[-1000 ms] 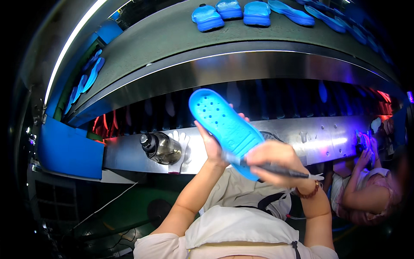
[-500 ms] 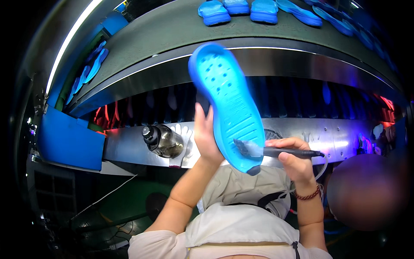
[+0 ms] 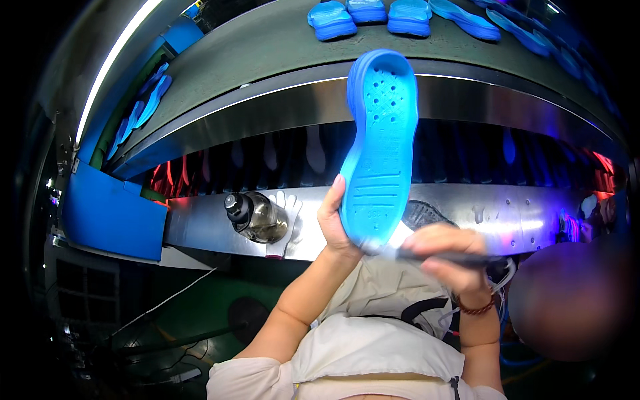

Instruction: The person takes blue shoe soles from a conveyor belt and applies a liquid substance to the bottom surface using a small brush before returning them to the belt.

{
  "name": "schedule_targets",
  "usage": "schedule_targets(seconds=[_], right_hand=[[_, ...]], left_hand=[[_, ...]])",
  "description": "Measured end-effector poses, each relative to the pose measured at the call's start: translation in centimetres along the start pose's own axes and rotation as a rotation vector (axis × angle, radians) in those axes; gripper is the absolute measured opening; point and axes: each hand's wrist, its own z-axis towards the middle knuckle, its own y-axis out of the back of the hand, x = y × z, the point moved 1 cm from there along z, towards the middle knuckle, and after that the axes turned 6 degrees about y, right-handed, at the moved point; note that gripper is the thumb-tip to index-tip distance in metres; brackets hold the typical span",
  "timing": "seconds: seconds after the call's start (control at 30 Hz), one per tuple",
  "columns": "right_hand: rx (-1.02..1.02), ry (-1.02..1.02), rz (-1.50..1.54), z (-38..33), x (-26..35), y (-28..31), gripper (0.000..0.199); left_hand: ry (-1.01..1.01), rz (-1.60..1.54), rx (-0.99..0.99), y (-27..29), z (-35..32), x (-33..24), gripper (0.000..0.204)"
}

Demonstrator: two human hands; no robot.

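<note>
Shoe sole, bright-blue, moulded, perforated (image 3: pixel 380 160): lower left edge clasped by left hand (image 3: pixel 337 223), fingers mostly hidden. Blurred black-handled tool (image 3: pixel 477 259): pinched in fingers of right hand (image 3: pixel 455 259).

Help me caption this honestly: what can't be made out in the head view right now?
All in the head view:
Left hand: most fingers hidden behind the held blue sole.
Its underside: turned away from the camera.
Dark-handled tool: its tip, like the right hand, is blurred.
White glove: partly hidden by the bottle.
Upper row of soles: some cut off by the top edge.
</note>
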Motion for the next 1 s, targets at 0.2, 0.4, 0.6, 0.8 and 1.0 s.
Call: schedule_targets(seconds=[0.2, 0.4, 0.6, 0.8, 1.0], right_hand=[[0.152, 0.107, -0.253, 1.6, 1.2, 1.4, 0.018], [0.245, 0.161, -0.401, 1.4, 1.9, 0.2, 0.019], [0.243, -0.013, -0.384, 1.1, 1.2, 2.5, 0.02], [0.413, -0.062, -0.434, 1.3, 2.9, 3.3, 0.021], [0.701, -0.08, -0.648, 1.2, 3.0, 4.1, 0.019]], left_hand=[[0.055, -0.006, -0.017, -0.5, 0.8, -0.8, 0.063], [0.276, -0.133, 0.08, -1.5, 1.3, -1.7, 0.052], [0.635, 0.156, 0.05, -1.3, 1.8, -2.2, 0.046], [0.856, 0.452, 0.016, -3.5, 0.5, -3.9, 0.05], [0.854, 0.743, -0.027, -2.4, -0.5, -4.4, 0.055]])
